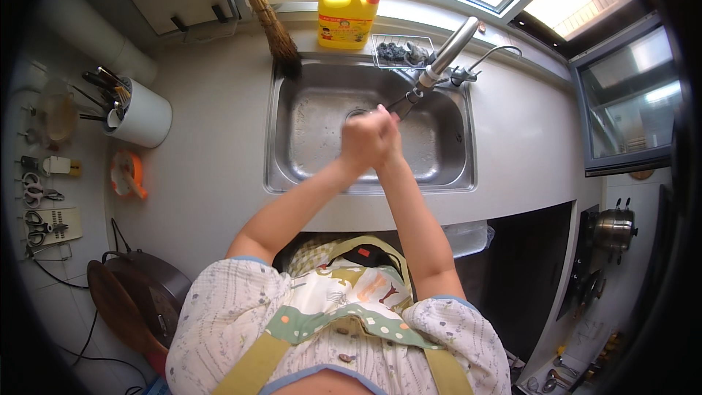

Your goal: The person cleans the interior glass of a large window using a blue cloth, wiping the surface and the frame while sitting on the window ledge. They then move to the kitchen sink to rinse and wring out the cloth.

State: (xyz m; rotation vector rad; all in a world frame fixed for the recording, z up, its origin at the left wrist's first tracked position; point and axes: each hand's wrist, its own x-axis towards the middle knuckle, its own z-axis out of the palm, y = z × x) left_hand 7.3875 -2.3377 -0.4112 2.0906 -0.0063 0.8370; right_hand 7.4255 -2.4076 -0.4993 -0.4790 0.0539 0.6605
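Note:
Over the stainless steel sink (318, 148), my left hand (359, 137) and my right hand (391, 140) are pressed together. Motion blurs both, and the fingers overlap, so I cannot tell whether anything lies between them. Just beyond the fingertips is the lower end of the metal faucet (452, 46), which leans in from the sink's back right corner. Whether water runs from it is unclear. Part of the drain (357, 113) shows behind my hands. Drops of water dot the sink floor.
Behind the sink stand a straw brush (263, 16), a yellow detergent jug (344, 22), a wire rack (403, 38) with scouring pads, and a small curved tap (488, 57). A white utensil holder (151, 115) sits left. At right, an open window sash (628, 99) juts inward.

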